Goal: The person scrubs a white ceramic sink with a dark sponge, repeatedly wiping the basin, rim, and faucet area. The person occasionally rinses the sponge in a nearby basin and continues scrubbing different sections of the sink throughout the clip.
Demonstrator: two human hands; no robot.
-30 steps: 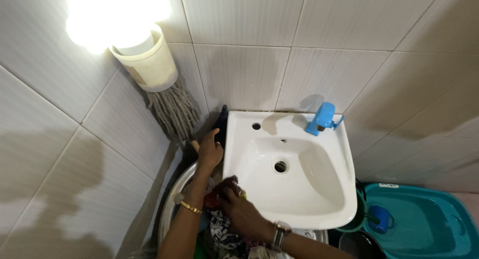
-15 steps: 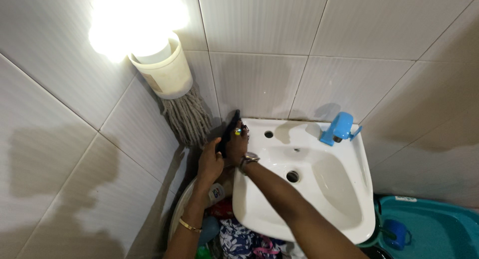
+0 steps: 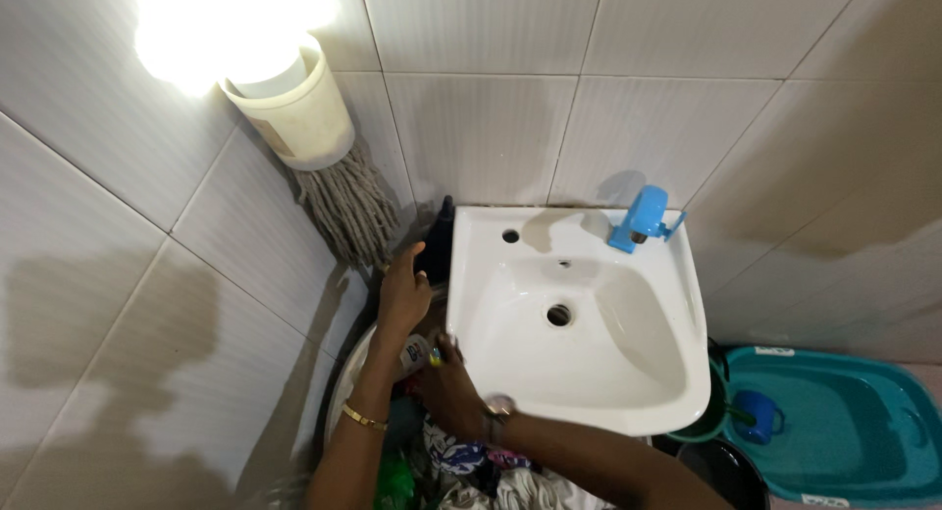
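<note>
My left hand reaches up beside the left rim of the white sink, fingers apart, its thumb close to a dark upright object wedged between sink and wall. It wears a gold bangle. My right hand, with a ring and a wristwatch, lies low at the sink's front left edge, over a metal basin full of patterned clothes. Its fingers are spread near a small white item. I cannot see anything gripped in either hand.
A blue tap sits at the sink's back right. A grey mop head hangs under a cream container on the tiled wall, below a bright lamp. A teal tub with a blue cup and a dark pot stand at right.
My right hand has drawn back from the dark object at the sink's back left corner down to the basin of clothes. My left hand stays by the dark object.
</note>
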